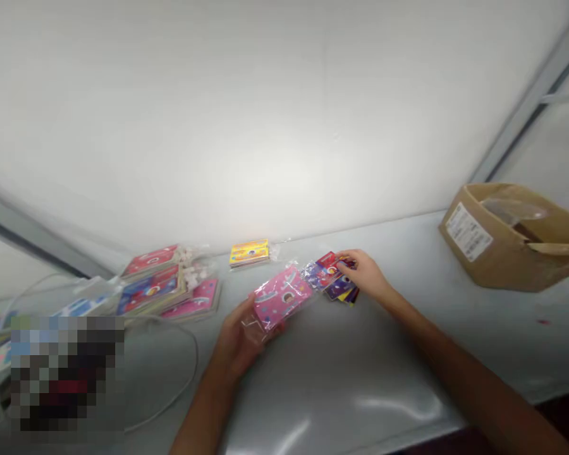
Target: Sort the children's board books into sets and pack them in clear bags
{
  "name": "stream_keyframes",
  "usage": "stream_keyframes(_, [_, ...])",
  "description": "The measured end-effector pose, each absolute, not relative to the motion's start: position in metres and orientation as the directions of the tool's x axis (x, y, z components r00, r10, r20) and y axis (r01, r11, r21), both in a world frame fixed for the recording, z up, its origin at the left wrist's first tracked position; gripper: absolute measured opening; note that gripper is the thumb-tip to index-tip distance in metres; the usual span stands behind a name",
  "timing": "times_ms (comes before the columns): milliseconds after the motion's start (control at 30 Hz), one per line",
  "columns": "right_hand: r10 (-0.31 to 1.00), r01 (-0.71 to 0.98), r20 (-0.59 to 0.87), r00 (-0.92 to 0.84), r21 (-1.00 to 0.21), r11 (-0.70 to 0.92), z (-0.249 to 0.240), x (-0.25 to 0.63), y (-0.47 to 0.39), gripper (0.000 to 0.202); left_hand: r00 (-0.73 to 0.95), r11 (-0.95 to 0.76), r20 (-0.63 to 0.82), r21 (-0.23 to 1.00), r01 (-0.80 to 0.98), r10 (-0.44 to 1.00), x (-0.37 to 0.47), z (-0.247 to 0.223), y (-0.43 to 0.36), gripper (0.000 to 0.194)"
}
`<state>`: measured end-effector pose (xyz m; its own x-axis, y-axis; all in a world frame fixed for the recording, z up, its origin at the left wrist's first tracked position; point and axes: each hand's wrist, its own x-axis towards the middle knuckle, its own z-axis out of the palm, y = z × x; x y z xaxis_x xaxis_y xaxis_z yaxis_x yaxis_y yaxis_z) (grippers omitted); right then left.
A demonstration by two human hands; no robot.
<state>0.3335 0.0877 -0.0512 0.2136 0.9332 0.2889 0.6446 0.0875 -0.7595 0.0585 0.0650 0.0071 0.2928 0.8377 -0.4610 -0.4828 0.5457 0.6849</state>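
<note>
My left hand (246,328) is closed around a pink printed card pack (283,297) in a clear plastic sleeve, tilted just above the table. To its right, my right hand (364,273) pinches the edge of a red and blue printed card (325,270), whose near end meets the mouth of the sleeve. Whether the card is inside the sleeve I cannot tell. Below the right fingers, several dark blue and yellow cards (344,291) lie fanned out on the table, partly covered.
Stacks of bagged cards (154,291) sit at the left, with a yellow stack (249,253) by the wall. A white cable (194,360) curves over the table (341,379). An open cardboard box (478,246) stands at the right, with clear plastic inside.
</note>
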Motion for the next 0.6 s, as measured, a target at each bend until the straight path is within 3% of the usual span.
stream_keyframes(233, [0.951,0.73,0.24,0.197,-0.683,0.021,-0.0492,0.3321,0.0847,0.016,0.272,0.538,-0.466,0.688,-0.487,0.842,0.0591,0.0069,0.0655,0.009])
stream_keyframes(600, [0.934,0.76,0.147,0.325,-0.628,-0.166,-0.0501,0.332,0.0844,0.031,0.261,0.523,-0.454,0.72,-0.456,0.852,0.0587,0.0068,0.0646,0.011])
